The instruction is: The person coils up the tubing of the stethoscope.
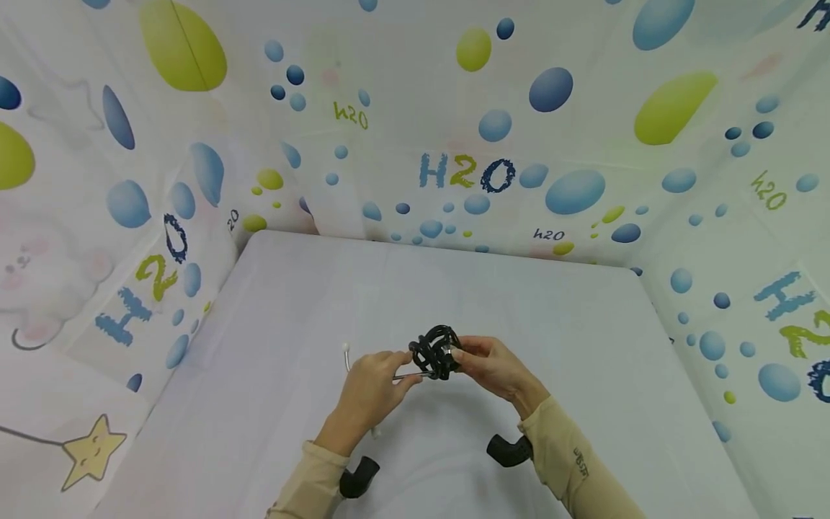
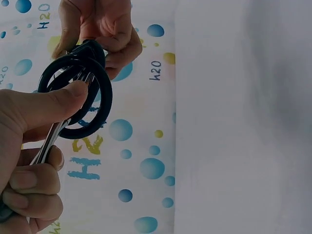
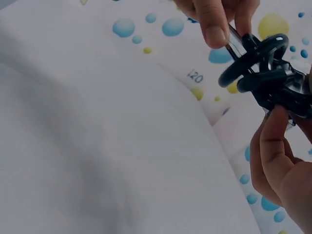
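Note:
In the head view a stethoscope is held up above the table, its black tubing [image 1: 436, 353] wound into a bundle of loops. My left hand [image 1: 371, 389] grips the metal ear tubes [image 2: 51, 141], thumb extended along them by a black loop [image 2: 106, 105]. One white ear tip [image 1: 346, 347] sticks out beyond that hand. On the right side of the bundle my right hand [image 1: 496, 367] pinches the tubing between thumb and fingers, beside a shiny metal part [image 1: 447, 350]. The right wrist view shows the tangled loops [image 3: 268, 78] between both hands; the palm side hides part of them.
A white-covered table [image 1: 311, 288] lies under the hands. Printed fabric walls [image 1: 402, 108] with blue and green drops rise at its back and sides. Black wrist mounts [image 1: 509, 451] sit by both sleeves.

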Available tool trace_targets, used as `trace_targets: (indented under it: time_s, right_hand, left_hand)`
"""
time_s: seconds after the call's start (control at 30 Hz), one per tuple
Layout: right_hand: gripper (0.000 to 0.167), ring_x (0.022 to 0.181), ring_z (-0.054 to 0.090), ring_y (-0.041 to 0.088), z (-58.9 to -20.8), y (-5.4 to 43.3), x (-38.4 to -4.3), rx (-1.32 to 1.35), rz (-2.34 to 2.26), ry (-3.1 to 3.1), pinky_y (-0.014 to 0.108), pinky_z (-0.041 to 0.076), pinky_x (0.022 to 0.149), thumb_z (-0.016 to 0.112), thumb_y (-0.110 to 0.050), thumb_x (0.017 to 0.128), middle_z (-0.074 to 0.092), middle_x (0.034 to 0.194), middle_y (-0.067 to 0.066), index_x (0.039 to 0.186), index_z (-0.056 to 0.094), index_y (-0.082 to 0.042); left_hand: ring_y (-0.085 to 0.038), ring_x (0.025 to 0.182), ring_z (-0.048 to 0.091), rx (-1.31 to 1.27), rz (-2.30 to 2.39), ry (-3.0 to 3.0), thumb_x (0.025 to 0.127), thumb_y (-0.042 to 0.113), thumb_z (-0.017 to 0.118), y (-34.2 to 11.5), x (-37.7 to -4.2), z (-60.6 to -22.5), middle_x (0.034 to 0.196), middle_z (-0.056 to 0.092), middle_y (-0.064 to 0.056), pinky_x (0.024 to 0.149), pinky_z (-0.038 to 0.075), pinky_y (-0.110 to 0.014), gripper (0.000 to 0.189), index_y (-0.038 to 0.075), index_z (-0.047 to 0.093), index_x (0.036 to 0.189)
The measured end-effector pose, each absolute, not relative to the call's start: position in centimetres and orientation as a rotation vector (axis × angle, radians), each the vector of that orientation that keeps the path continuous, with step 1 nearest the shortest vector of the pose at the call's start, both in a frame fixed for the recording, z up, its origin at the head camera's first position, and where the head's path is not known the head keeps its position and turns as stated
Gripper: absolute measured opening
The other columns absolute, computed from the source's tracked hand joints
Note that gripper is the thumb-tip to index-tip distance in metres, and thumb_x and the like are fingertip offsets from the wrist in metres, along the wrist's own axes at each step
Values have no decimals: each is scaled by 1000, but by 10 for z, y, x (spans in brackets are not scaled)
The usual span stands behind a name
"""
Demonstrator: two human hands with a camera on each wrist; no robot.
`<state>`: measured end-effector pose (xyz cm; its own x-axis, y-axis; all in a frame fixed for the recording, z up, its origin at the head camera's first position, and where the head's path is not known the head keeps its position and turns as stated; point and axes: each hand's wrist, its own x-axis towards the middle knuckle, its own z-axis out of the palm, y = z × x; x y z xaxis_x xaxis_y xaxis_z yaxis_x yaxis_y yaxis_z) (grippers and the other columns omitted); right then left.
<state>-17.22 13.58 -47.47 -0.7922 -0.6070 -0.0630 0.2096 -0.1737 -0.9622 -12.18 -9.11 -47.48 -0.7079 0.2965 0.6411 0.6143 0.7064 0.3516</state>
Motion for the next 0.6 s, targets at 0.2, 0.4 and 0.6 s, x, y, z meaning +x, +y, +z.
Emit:
trace_targets:
  time_s: [0.2,0.4,0.6]
  right_hand:
    - [19,86,61,10,-481,138,-174,-565,-2001,1464,26,48,81,53,0,94,67,92,-2,95,68,-10]
    - [18,82,62,9,-477,134,-170,-470,-1994,1468,26,49,78,55,0,93,67,87,-4,88,68,-12]
    - [10,79,60,9,-473,138,-166,-413,-1961,1432,26,49,75,58,-5,92,66,87,-3,88,66,-11]
  left_hand:
    - [-18,66,67,-710,-746,-2392,64,19,86,-92,-121,-474,79,71,-7,60,53,-30,31,4,70,86]
    - [-17,64,66,-724,-723,-2402,64,19,86,-92,-119,-472,79,71,-7,58,52,-28,31,5,70,86]
    - [-18,69,68,-752,-745,-2410,64,19,86,-94,-121,-471,81,72,-7,62,53,-29,31,4,70,86]
